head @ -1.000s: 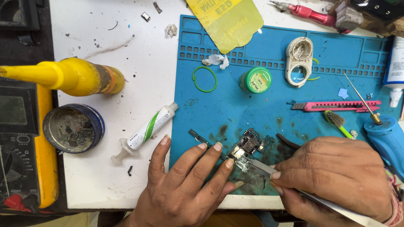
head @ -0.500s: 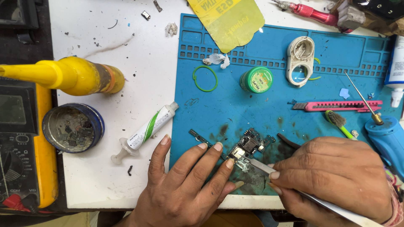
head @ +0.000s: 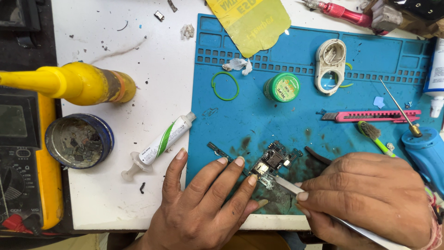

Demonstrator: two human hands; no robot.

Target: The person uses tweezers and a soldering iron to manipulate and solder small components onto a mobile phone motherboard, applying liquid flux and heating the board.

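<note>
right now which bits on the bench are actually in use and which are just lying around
In use:
left hand pinning the small circuit board
right hand working metal tweezers at the board
blue work mat

Lying about:
pink utility knife
green ring
green-lidded pot
white syringe
blue tin
yellow bottle

The left hand [head: 203, 203] lies flat on the blue mat [head: 296, 120], its fingertips [head: 252, 179] pinning a small circuit board [head: 272, 163]. The right hand [head: 370, 199] grips metal tweezers [head: 289, 186], tips touching the board's lower edge. A white syringe tube [head: 162, 142] lies just left of the mat on the white bench [head: 152, 69]; a pink utility knife [head: 374, 115] rests farther back.
</note>
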